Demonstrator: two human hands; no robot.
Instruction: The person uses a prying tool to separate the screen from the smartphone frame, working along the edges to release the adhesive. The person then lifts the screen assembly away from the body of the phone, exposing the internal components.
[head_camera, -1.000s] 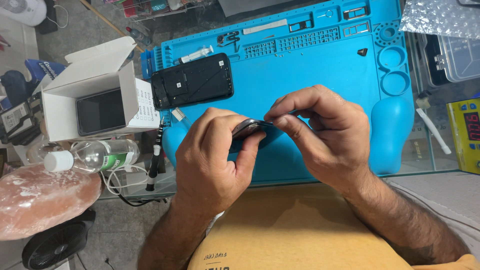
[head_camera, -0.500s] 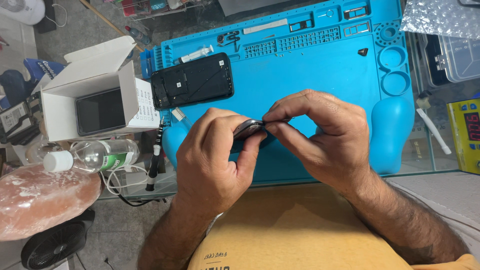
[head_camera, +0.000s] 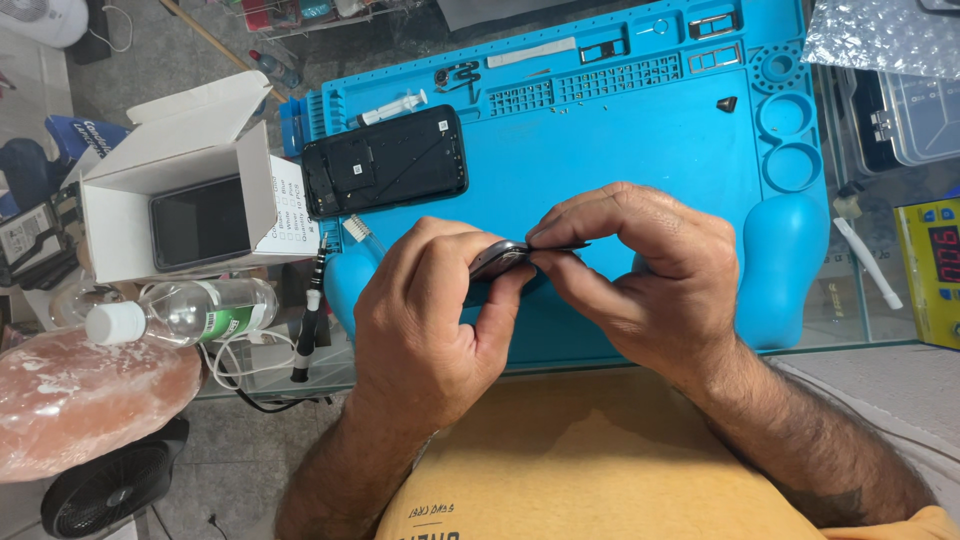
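Over the near edge of the blue mat (head_camera: 620, 130), both hands met around a thin dark phone (head_camera: 505, 256) held edge-on to the camera. Its long axis ran roughly left to right, the visible end poking out toward the right between the fingertips, slightly tilted; most of its body was hidden behind the fingers. The left hand (head_camera: 430, 320) cupped it from below and the left, fingers curled and gripping. The right hand (head_camera: 640, 270) pinched its upper edge between thumb and fingertips, along with a thin dark sliver jutting right; what that sliver was could not be told. Left of the hands, off the mat, a clear bottle (head_camera: 185, 312) with a white cap and green label lay on its side, beside a black tool (head_camera: 308, 335) and white cable. A pinkish lump (head_camera: 80, 400) sat at the near left corner. Farther back on the mat lay a black phone frame (head_camera: 385, 162), long axis left to right, with a syringe (head_camera: 390, 106) just beyond it. An open white box (head_camera: 170, 190) with a small printed label on its side stood left of the frame, holding a dark screen. At the right, past the mat, stood a yellow device (head_camera: 930, 270) with a red readout, and a white stick (head_camera: 868, 262) lay near it. Bubble wrap (head_camera: 880, 35) lay at the far right corner.
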